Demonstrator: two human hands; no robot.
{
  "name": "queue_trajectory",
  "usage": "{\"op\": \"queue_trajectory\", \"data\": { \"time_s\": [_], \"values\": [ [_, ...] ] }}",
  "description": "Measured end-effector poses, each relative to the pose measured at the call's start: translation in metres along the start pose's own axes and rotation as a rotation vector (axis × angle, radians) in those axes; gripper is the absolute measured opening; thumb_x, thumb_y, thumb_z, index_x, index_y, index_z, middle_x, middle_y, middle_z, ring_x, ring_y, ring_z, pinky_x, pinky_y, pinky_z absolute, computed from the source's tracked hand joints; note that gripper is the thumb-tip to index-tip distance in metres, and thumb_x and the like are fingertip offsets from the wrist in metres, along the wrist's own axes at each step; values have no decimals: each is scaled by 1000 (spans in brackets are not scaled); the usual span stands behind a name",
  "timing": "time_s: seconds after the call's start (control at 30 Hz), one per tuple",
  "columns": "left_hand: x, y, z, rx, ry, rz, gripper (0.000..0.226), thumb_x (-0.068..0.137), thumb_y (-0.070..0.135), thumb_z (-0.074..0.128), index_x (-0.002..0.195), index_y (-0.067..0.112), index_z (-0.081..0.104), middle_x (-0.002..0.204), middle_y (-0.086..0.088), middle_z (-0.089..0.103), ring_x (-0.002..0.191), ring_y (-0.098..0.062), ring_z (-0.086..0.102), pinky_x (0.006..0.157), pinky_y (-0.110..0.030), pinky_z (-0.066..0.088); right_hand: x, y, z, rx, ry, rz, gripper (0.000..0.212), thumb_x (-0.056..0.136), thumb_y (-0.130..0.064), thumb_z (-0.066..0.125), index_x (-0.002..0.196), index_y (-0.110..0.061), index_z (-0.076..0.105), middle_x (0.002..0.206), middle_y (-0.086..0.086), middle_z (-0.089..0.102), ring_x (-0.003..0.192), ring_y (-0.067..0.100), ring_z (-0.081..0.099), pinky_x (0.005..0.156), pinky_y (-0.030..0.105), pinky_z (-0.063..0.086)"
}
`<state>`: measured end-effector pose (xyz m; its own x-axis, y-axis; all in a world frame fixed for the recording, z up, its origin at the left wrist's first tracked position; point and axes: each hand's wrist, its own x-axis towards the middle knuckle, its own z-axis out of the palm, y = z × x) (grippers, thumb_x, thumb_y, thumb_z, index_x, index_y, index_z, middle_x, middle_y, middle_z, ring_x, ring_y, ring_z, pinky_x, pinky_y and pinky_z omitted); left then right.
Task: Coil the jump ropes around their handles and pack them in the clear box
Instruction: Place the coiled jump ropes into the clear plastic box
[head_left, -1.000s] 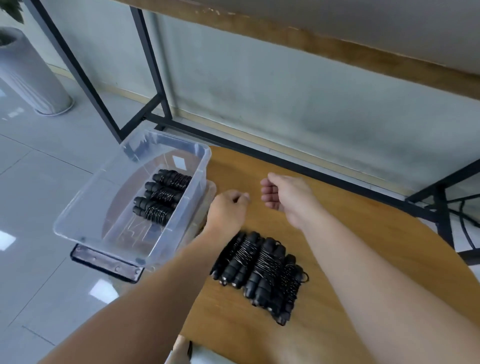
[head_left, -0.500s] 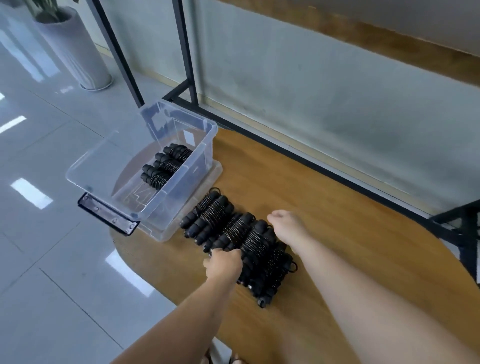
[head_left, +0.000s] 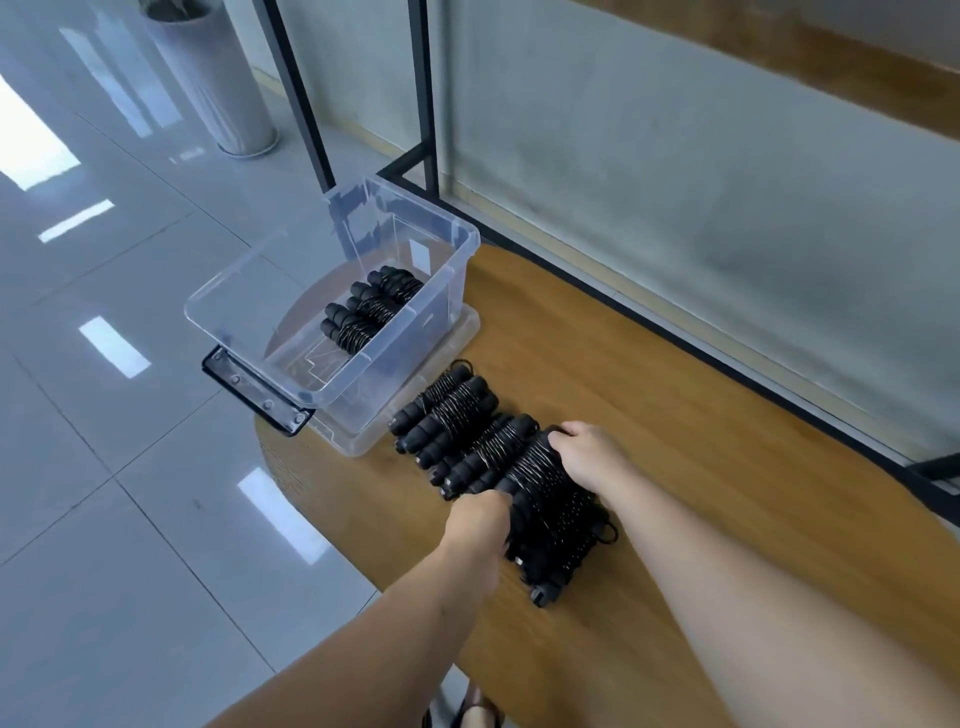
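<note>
Several black coiled jump ropes (head_left: 467, 431) lie in a row on the wooden table (head_left: 675, 415). My left hand (head_left: 480, 517) grips the near end of one coiled bundle (head_left: 535, 467) in the row, and my right hand (head_left: 592, 454) grips its far end. The clear box (head_left: 457, 244) stands at the table's left end on its lid, with a few coiled jump ropes in the box (head_left: 371, 309) lying on its bottom. More bundles lie under and behind my hands, partly hidden.
A black metal clip plate (head_left: 254, 395) sticks out under the box past the table's edge. A black metal frame (head_left: 428, 93) and a grey wall panel stand behind the table. A white cylindrical planter (head_left: 218, 88) is on the tiled floor at the far left.
Both hands came down from above the row and closed on the two ends of one coiled bundle. The camera tilted and shifted, so the box now appears farther up and left.
</note>
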<state>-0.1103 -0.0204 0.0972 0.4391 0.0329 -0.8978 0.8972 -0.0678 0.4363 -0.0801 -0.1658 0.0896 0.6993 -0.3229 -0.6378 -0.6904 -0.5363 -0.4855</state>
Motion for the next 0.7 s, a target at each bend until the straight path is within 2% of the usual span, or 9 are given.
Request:
{"op": "queue_trajectory", "data": {
  "time_s": [0.1, 0.17, 0.23, 0.3, 0.37, 0.5, 0.57, 0.63, 0.7],
  "values": [
    [-2, 7, -3, 51, 8, -2, 17, 99, 9, 51, 81, 7, 51, 74, 3, 39, 72, -15, 41, 86, -33, 42, -4, -7, -3, 74, 60, 10, 36, 100, -30, 43, 125, -12, 60, 120, 10, 65, 103, 31, 61, 84, 38, 50],
    [-8, 15, -6, 46, 36, 61, 16, 100, 11, 49, 114, 8, 57, 97, -2, 53, 96, -22, 49, 95, -35, 46, -11, -12, -8, 166, 84, 28, 36, 100, -31, 44, 126, -12, 59, 121, 12, 64, 107, 33, 61, 89, 43, 52],
    [-10, 28, -9, 112, 15, 114, 36, 101, 13, 47, 136, 5, 50, 131, -9, 51, 108, -23, 50, 88, -32, 45, -17, -19, -15, 261, 118, 35, 39, 101, -29, 45, 125, -1, 57, 131, 20, 59, 119, 39, 55, 103, 53, 45],
    [-16, 42, -13, 174, 8, 194, 42, 101, 16, 47, 142, 8, 44, 141, -10, 43, 92, -12, 51, 71, -20, 44, -21, -27, -24, 318, 146, 16, 42, 100, -27, 46, 126, 6, 54, 135, 26, 54, 123, 42, 51, 106, 57, 40],
    [-25, 61, -17, 196, 37, 287, 40, 99, 20, 50, 138, 13, 46, 142, -7, 38, 73, -6, 42, 54, -19, 40, -25, -40, -33, 363, 149, -6, 43, 100, -29, 46, 125, 6, 52, 136, 27, 52, 124, 44, 50, 107, 58, 38],
    [-52, 104, -35, 303, 98, 505, 38, 81, 35, 54, 113, 17, 60, 129, -14, 54, 88, -24, 61, 73, -36, 53, -31, -72, -43, 501, 129, -64, 42, 100, -36, 49, 136, -14, 46, 129, 8, 55, 112, 28, 54, 95, 45, 45],
    [-57, 125, -52, 315, 119, 588, 34, 79, 34, 56, 105, 12, 61, 127, -19, 55, 76, -22, 59, 58, -27, 46, -33, -90, -43, 565, 129, -97, 49, 99, -37, 51, 142, -16, 43, 132, 5, 55, 117, 26, 54, 102, 48, 46],
    [-60, 150, -70, 356, 143, 668, 32, 85, 28, 56, 106, 6, 60, 124, -21, 56, 69, -20, 53, 54, -25, 39, -35, -112, -40, 617, 88, -124, 40, 98, -36, 52, 132, -15, 52, 120, 4, 61, 110, 23, 58, 102, 49, 47],
    [-61, 178, -90, 375, 168, 731, 20, 89, 23, 55, 95, 5, 61, 102, -14, 64, 66, -19, 50, 55, -26, 37, -35, -138, -33, 653, 47, -153, 25, 99, -34, 52, 114, -15, 57, 106, 4, 64, 97, 18, 59, 97, 45, 48]
  ]
}}
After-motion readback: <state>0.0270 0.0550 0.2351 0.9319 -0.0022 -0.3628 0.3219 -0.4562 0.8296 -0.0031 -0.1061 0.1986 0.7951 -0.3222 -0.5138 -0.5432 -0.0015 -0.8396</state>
